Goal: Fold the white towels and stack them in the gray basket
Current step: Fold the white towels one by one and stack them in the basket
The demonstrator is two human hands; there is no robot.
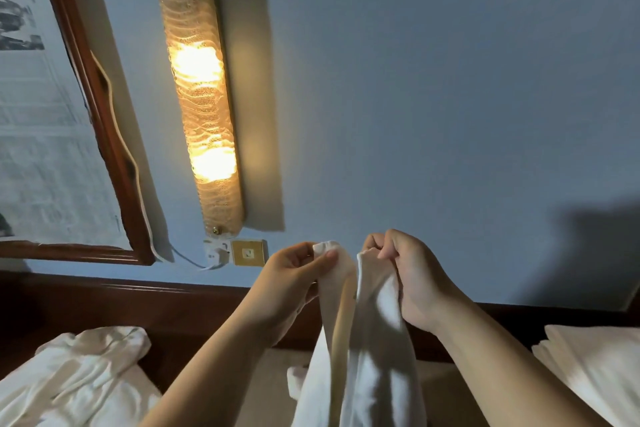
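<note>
Both forearms bare, raised up & fwd, converging at center. Left hand (294, 274): fingers curled, thumb on top, pinching a towel (363, 340) corner. Right hand (412, 274): knuckles up, fingers curled, pinching the other corner. Hands level, near each other, not touching.

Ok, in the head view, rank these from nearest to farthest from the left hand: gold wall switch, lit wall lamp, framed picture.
Measured from the left hand, which pinches the white towel:
1. Gold wall switch, just left of the hand, on the wall.
2. Lit wall lamp, above and to the left.
3. Framed picture, at the far left edge.
</note>
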